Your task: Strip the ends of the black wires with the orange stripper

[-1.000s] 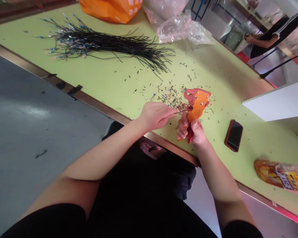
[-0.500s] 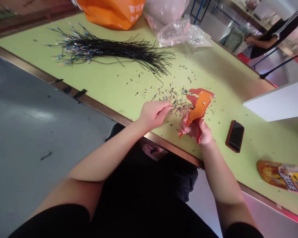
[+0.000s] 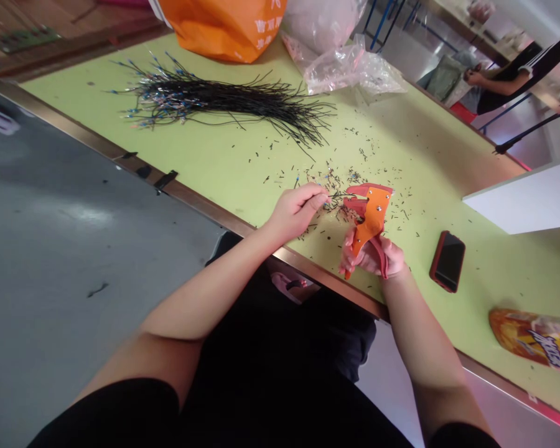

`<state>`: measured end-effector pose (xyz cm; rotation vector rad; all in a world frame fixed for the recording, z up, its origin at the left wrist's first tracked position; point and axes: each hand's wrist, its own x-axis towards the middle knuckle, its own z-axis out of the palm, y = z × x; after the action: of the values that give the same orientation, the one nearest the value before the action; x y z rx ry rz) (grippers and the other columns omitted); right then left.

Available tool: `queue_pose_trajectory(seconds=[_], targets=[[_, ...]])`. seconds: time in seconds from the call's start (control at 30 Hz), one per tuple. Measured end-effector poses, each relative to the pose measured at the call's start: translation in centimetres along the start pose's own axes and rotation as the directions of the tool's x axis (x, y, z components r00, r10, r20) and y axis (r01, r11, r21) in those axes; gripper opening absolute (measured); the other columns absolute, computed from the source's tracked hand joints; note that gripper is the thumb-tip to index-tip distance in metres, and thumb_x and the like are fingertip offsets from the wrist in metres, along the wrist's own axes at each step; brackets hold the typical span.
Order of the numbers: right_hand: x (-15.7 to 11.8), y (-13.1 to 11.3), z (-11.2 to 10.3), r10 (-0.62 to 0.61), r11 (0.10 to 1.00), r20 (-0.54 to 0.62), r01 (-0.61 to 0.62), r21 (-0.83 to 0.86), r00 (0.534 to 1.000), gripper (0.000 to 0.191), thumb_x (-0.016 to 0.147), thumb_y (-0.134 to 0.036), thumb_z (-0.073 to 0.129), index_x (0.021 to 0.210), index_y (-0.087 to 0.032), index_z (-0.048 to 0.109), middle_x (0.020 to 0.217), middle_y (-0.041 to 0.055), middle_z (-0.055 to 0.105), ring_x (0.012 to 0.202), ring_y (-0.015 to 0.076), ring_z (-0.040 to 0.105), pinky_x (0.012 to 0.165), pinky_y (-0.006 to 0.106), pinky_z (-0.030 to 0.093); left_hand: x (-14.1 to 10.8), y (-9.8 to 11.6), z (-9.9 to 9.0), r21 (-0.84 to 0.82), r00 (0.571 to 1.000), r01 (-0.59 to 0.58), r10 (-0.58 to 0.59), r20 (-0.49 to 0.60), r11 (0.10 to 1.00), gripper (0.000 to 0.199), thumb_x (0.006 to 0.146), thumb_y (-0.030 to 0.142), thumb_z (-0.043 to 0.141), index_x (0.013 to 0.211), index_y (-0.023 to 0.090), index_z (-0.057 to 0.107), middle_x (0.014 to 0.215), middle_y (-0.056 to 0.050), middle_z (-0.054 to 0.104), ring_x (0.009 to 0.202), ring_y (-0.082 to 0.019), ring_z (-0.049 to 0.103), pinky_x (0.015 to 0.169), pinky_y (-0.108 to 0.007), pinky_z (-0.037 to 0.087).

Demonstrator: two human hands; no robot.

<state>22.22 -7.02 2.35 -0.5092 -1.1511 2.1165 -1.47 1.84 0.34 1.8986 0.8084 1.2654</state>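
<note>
The left hand (image 3: 295,214) pinches a wire (image 3: 340,196) pointing to 3 o'clock, into the stripper's (image 3: 374,214) mouth; a second ago, a wire met the notch nearer the handles. The right hand (image 3: 366,258) clasps those handles, now spread wider. On the worktop (image 3: 200,168), the bundle (image 3: 242,99) lies at the left hand's 11 o'clock.

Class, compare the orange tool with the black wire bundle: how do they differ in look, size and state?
Colour: the tool is orange and red; the bundle is mostly black, with blue bits at one end. Size: the bundle is longer than the tool. State: the right hand grips the tool; the bundle lies unheld on the table. Both appear against its green top.
</note>
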Motion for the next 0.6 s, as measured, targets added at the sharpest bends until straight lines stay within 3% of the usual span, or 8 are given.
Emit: queue_pose_trajectory(seconds=[0.2, 0.4, 0.6], targets=[[-0.29, 0.05, -0.04, 0.025, 0.999, -0.086, -0.027, -0.018, 0.996, 0.069, 0.084, -0.080, 0.075, 0.121, -0.022, 0.069, 0.089, 0.0047, 0.066, 0.074, 0.0219, 0.066, 0.084, 0.051, 0.066, 0.13, 0.27, 0.03, 0.039, 0.998, -0.025, 0.023, 0.060, 0.999, 0.048, 0.111, 0.054, 0.044, 0.094, 0.021, 0.073, 0.088, -0.004, 0.078, 0.080, -0.016, 0.071, 0.078, -0.027, 0.056], [-0.42, 0.18, -0.22, 0.000, 0.999, -0.009, 0.001, 0.033, 1.000, 0.069, 0.089, -0.078, 0.073, 0.124, -0.019, 0.066, 0.092, 0.0053, 0.067, 0.077, 0.0208, 0.068, 0.087, 0.050, 0.066, 0.15, 0.01, 0.08, 0.010, 0.999, -0.029, 0.029, 0.034, 1.000, 0.045, 0.111, 0.052, 0.045, 0.095, 0.021, 0.074, 0.092, -0.004, 0.079, 0.084, -0.016, 0.072, 0.081, -0.027, 0.057], [-0.39, 0.03, -0.11, -0.053, 0.997, 0.036, 0.051, 0.065, 0.998, 0.068, 0.093, -0.075, 0.071, 0.132, -0.019, 0.065, 0.100, 0.0074, 0.068, 0.081, 0.0205, 0.070, 0.086, 0.049, 0.067, 0.25, -0.31, 0.49, 0.010, 0.996, -0.052, 0.051, 0.078, 0.999, 0.050, 0.112, 0.059, 0.044, 0.091, 0.022, 0.071, 0.084, -0.003, 0.075, 0.078, -0.016, 0.069, 0.077, -0.028, 0.055]])
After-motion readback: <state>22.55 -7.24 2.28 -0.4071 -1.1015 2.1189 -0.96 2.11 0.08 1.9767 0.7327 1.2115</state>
